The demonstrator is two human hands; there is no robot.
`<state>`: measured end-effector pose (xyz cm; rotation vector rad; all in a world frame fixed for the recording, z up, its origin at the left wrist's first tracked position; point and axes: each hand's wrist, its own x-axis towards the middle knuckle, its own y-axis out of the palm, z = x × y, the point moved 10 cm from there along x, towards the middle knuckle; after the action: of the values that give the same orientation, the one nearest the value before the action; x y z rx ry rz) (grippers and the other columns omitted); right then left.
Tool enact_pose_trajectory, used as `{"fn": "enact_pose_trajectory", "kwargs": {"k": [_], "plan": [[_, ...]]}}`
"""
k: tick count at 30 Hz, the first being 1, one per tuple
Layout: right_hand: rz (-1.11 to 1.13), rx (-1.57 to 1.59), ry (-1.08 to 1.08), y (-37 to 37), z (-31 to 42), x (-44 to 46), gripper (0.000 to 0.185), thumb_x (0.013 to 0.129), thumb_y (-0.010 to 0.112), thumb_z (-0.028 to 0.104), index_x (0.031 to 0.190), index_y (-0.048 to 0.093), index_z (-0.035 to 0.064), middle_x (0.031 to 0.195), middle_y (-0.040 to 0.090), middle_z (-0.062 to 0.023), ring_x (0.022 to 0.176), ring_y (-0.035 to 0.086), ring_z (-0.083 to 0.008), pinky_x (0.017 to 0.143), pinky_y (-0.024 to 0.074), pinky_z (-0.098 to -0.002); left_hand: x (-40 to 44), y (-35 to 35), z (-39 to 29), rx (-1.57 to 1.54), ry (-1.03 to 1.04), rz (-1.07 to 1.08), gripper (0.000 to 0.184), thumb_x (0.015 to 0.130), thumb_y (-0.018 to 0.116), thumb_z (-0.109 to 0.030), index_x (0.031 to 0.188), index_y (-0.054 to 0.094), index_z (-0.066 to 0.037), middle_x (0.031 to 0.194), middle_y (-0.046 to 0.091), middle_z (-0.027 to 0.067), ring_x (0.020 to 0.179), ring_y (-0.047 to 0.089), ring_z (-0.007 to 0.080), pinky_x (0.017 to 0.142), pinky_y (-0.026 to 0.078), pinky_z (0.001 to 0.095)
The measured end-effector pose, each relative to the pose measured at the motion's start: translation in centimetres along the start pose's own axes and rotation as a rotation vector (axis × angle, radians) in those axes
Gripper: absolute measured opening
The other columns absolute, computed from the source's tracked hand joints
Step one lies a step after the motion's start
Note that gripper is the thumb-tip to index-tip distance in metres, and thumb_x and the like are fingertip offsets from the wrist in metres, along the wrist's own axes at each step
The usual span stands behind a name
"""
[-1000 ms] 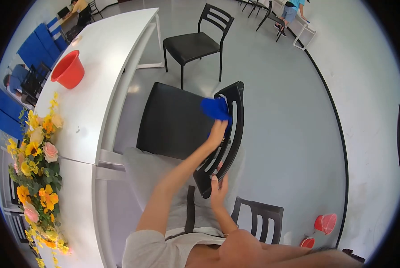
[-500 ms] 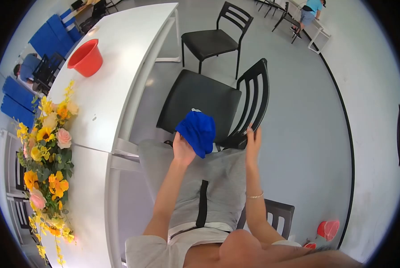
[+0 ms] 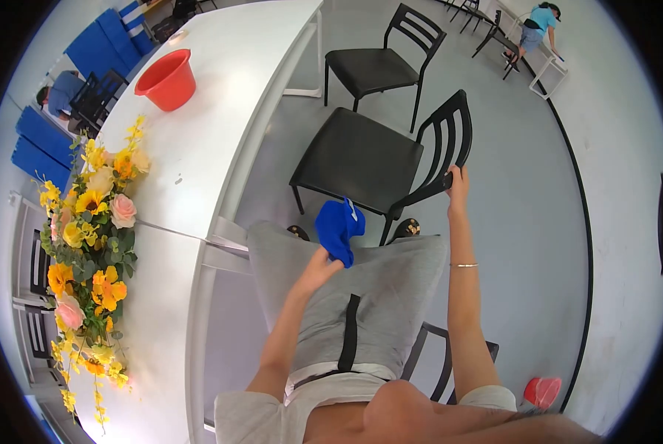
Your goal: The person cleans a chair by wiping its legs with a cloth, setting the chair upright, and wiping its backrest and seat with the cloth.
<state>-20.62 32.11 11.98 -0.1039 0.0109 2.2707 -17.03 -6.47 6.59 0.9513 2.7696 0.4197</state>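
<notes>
A bunched blue cloth [image 3: 336,231] with a small white tag hangs from my left hand [image 3: 320,272], whose fingers are closed on its lower end. My right hand [image 3: 458,185] grips the outer edge of the backrest of a black chair [image 3: 361,159] in front of me. The chair's seat faces up, and its backrest stands on the right side. Some of my right fingers are hidden behind the backrest rail.
On my left runs a long white table [image 3: 220,89] bearing a red bucket [image 3: 170,83] and a flower arrangement [image 3: 91,244]. Another black chair [image 3: 372,70] stands beyond. A red container [image 3: 542,392] is on the floor at right. Two people [image 3: 536,33] work farther off.
My right hand has moved up along the chair's backrest and now grips it. The chair sits farther from my legs. The cloth hangs more narrowly from my left hand.
</notes>
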Motion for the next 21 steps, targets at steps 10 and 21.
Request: {"fn": "enact_pose_trajectory", "kwargs": {"k": [10, 21], "plan": [[-0.155, -0.187, -0.484, -1.1, 5.1, -10.6, 0.045, 0.099, 0.051, 0.026, 0.138, 0.043, 0.0046, 0.133, 0.05, -0.0128, 0.121, 0.047, -0.0208, 0.099, 0.0403, -0.0362, -1.7, 2.1, -2.2, -0.117, -0.04, 0.036, 0.064, 0.083, 0.07, -0.028, 0.135, 0.044, -0.002, 0.134, 0.044, 0.008, 0.126, 0.04, 0.0225, 0.108, 0.029, 0.0368], [0.369, -0.032, -0.339, 7.7, 2.0, -23.0, 0.022, 0.084, 0.065, 0.003, 0.104, 0.056, 0.0032, 0.092, 0.055, -0.0055, 0.086, 0.058, -0.0158, 0.075, 0.0486, -0.0277, -1.7, 0.4, -2.3, -0.278, -0.073, -0.348, 0.054, 0.099, 0.05, -0.035, 0.138, 0.043, 0.001, 0.139, 0.049, 0.0107, 0.129, 0.045, 0.0206, 0.109, 0.034, 0.0396]]}}
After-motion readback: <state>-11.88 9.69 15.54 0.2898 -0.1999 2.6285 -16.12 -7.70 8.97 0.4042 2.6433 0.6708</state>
